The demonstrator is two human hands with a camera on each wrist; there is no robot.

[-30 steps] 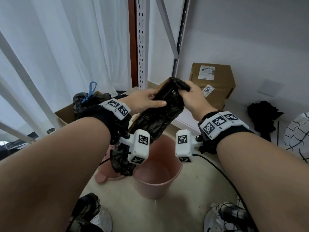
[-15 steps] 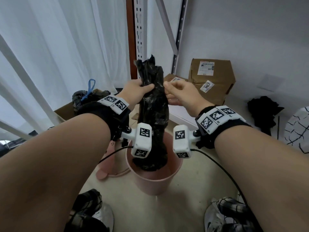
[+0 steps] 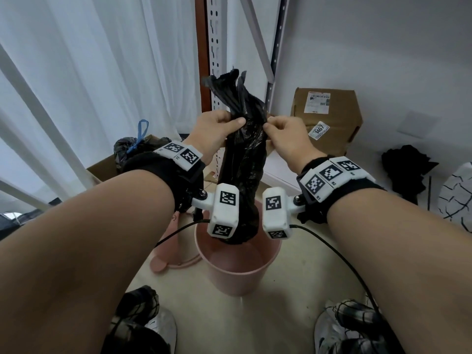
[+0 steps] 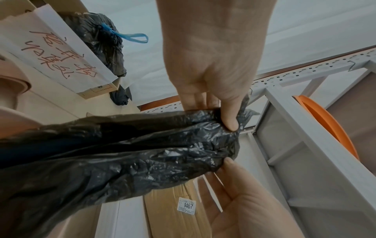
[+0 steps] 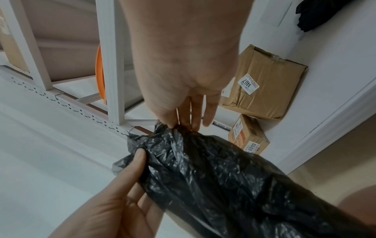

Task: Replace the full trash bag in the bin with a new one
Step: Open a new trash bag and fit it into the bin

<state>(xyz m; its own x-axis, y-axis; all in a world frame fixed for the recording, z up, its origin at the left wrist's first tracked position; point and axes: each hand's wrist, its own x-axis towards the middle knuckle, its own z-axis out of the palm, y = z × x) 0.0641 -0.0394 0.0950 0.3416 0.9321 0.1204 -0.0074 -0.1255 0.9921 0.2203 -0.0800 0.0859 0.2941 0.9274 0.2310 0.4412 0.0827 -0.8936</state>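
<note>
Two grips, one black bag (image 3: 242,159)

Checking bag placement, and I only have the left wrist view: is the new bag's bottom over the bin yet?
Observer: Yes. On the head view the black bag hangs upright, its lower end dipping inside the pink bin.
Operator: Is the bin lined already?
Observer: No, its inner wall shows bare pink.
Operator: I can't see how the right hand grips.
Observer: The right wrist view shows the right hand pinching the bag's top edge with its fingertips; the left hand holds the other side.
</note>
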